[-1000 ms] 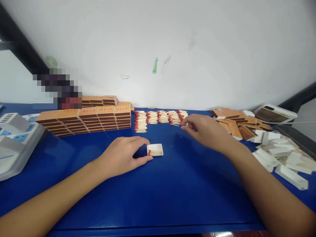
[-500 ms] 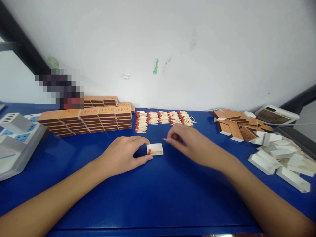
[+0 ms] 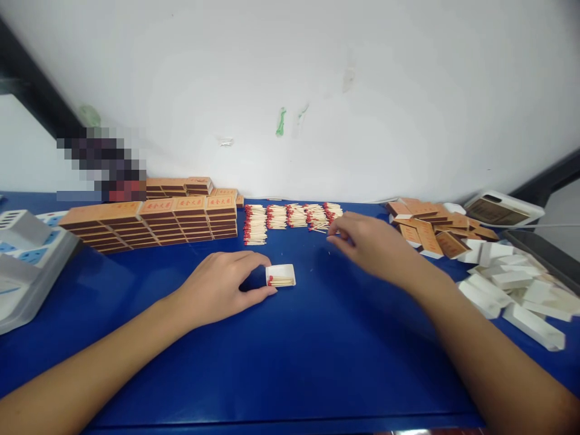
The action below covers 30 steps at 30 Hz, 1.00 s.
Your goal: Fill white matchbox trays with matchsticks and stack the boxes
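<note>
A small white matchbox tray [image 3: 284, 269] rests on the blue table, with several red-headed matches [image 3: 281, 281] lying along its near side. My left hand [image 3: 226, 281] holds the tray's left end between thumb and index finger. Farther back to the right, my right hand [image 3: 362, 241] is at the rightmost pile of matches [image 3: 334, 210], partly covering it. Its thumb and index finger are curled close together; whether a match is between them cannot be made out. More match piles [image 3: 256, 225] line up leftward from there, heads mostly facing left.
Stacked matchboxes [image 3: 188, 220] form a low wall at the back left. A white-and-blue power strip [image 3: 40, 266] with plugs lies at far left. On the right are loose matchbox sleeves [image 3: 423, 232], white trays [image 3: 512, 281] and a phone [image 3: 505, 208]. A white wall [image 3: 317, 163] rises behind.
My right hand has moved from beside the tray, where it pinched a small red-tipped piece, back and right to the match piles. That piece no longer shows. My left hand stays on the tray.
</note>
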{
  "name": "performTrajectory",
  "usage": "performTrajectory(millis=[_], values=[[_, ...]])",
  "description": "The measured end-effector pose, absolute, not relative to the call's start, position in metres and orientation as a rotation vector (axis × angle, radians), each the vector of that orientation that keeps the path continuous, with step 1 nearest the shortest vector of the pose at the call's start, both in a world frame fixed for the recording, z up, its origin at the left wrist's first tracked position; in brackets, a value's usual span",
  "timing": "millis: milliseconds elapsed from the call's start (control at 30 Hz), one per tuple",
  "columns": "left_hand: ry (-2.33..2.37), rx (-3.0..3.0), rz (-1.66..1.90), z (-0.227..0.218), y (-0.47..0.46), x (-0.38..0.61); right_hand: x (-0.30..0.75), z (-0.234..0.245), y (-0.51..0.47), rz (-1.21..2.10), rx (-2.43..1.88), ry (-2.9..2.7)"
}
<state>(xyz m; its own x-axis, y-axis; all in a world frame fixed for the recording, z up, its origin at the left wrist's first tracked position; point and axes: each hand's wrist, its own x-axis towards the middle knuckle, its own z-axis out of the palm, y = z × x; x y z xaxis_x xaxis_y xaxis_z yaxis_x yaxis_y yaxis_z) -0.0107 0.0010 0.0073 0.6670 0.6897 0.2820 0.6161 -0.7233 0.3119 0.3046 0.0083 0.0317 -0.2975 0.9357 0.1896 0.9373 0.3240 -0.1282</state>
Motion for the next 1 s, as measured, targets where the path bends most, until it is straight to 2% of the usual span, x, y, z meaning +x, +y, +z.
performTrajectory(millis=[100,267,433,633,867,1000], values=[[1.075,2.693,0.558,0.008,0.003,-0.013,0.333,0.027,0.027,0.023,-1.869,-2.340],[1.093,2.694,0.538,0.010,0.002,-0.013,0.341,0.022,0.034,0.199,-1.860,-2.353],[1.096,2.700,0.521,0.012,0.002,-0.011,0.344,0.019,0.034,0.076,-1.786,-2.323],[1.100,2.693,0.497,0.012,0.003,-0.011,0.351,0.016,0.038,0.105,-1.791,-2.397],[1.091,2.699,0.507,0.011,0.001,-0.010,0.284,0.030,-0.001,0.387,-1.416,-2.335],[1.058,2.708,0.527,0.011,-0.001,-0.008,0.237,0.026,-0.028,0.210,-1.241,-2.538]])
